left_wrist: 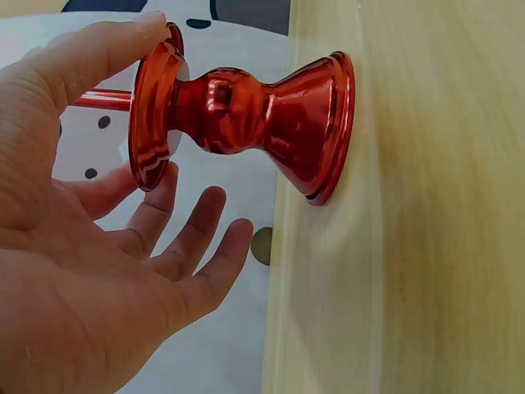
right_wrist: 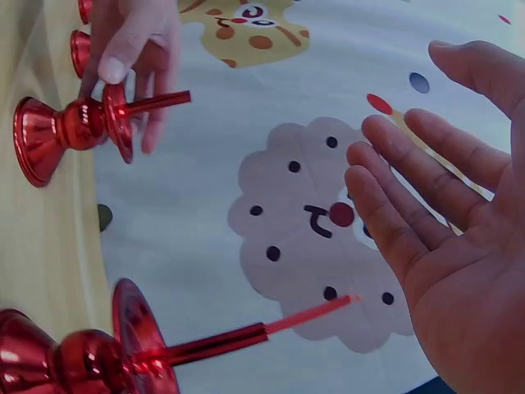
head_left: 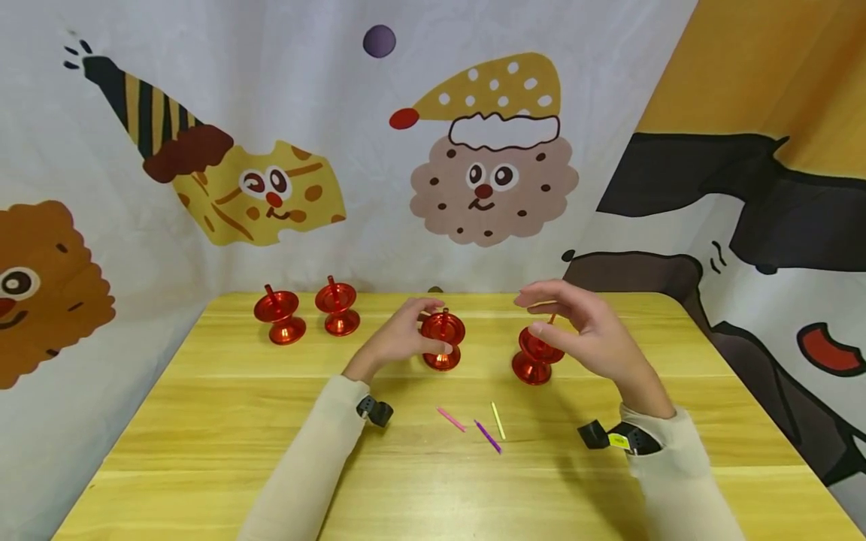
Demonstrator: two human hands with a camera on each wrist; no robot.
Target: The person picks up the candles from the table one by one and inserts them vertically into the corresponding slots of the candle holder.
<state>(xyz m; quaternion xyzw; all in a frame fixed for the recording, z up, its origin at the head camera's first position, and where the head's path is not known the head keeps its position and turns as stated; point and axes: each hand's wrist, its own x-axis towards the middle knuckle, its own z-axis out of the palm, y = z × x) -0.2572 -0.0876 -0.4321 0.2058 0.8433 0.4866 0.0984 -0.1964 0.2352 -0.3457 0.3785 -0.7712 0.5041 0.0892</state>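
My left hand point(head_left: 404, 333) holds a shiny red candle holder point(head_left: 442, 357) by its upper dish, thumb and index finger at the rim. In the left wrist view this candle holder point(left_wrist: 221, 111) stands on its flared base, and the other fingers of the left hand point(left_wrist: 107, 246) spread below the dish. My right hand point(head_left: 588, 330) hovers by a second red candle holder point(head_left: 532, 368), fingers apart and nothing in them. The right wrist view shows a thin pinkish-red candle point(right_wrist: 316, 313) sticking out of that second holder's tube point(right_wrist: 221, 345).
Two more red candle holders point(head_left: 287, 329) point(head_left: 341, 321) stand at the back left of the wooden table point(head_left: 379, 481). Nearer me lie a pink candle point(head_left: 451, 419), a purple candle point(head_left: 488, 436) and a yellow candle point(head_left: 498, 421). A printed cloth point(head_left: 379, 188) hangs behind the table.
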